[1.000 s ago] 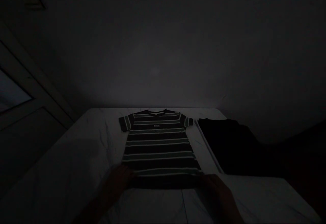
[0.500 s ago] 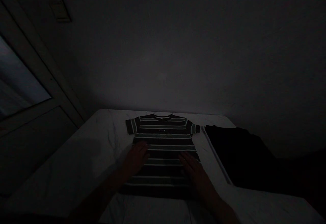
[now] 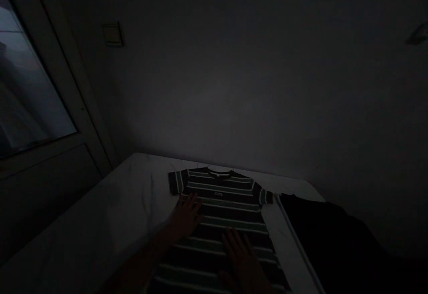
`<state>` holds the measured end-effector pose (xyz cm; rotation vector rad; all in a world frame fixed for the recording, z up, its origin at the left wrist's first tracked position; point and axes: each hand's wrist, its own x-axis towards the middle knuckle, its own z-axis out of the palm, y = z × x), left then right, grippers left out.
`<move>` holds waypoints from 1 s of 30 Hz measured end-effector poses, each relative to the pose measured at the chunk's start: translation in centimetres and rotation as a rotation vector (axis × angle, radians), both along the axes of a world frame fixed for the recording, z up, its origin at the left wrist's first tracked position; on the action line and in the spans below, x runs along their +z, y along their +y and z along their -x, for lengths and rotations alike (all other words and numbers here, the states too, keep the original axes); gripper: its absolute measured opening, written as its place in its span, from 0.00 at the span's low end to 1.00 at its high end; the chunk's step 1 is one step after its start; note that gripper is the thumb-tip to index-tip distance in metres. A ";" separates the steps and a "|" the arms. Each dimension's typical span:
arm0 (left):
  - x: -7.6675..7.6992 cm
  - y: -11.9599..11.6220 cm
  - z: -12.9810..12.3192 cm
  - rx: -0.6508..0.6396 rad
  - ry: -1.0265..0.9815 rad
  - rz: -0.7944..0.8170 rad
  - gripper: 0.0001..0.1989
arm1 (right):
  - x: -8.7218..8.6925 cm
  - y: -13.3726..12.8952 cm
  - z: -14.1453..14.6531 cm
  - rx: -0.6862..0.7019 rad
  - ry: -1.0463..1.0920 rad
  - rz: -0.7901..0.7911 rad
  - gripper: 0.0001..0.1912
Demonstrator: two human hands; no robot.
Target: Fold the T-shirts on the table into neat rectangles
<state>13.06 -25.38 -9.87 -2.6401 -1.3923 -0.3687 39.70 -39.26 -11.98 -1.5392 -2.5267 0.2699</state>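
Note:
A dark T-shirt (image 3: 230,216) with pale and greenish stripes lies spread flat, front side up, its collar toward the wall and its short sleeves out to the sides. My left hand (image 3: 186,216) rests on its left side below the sleeve, fingers spread. Lower down, my right hand (image 3: 239,251) lies flat over the middle right of the shirt, its fingers stretched out. Neither hand grips the cloth. The bottom hem is out of view. The scene is very dim, so fine detail is lost.
The shirt lies on a white marbled table (image 3: 137,196) pushed against a grey wall (image 3: 220,84). Dark folded cloth (image 3: 321,231) lies on the right side. A door with a glass pane (image 3: 30,84) stands at the left, beside a light switch (image 3: 113,34).
The camera view has tilted up and shifted, so the shirt sits lower in the picture. My right hand has moved in toward the shirt's middle; my left hand's fingers are more spread.

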 end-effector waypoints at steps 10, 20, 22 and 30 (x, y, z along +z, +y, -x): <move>-0.4 4.6 -0.2 0.155 -0.072 -0.109 0.26 | 8.9 20.2 8.2 0.050 -0.016 -0.044 0.34; -3.2 5.4 0.9 0.161 -0.087 -0.072 0.34 | 3.6 29.6 12.4 0.054 -0.057 0.008 0.36; -2.8 5.3 0.8 0.153 -0.097 -0.068 0.34 | 3.4 29.7 12.1 0.041 -0.065 0.007 0.36; 0.1 1.1 2.7 0.396 -0.115 0.081 0.26 | 9.1 29.3 16.7 -0.108 0.010 -0.087 0.25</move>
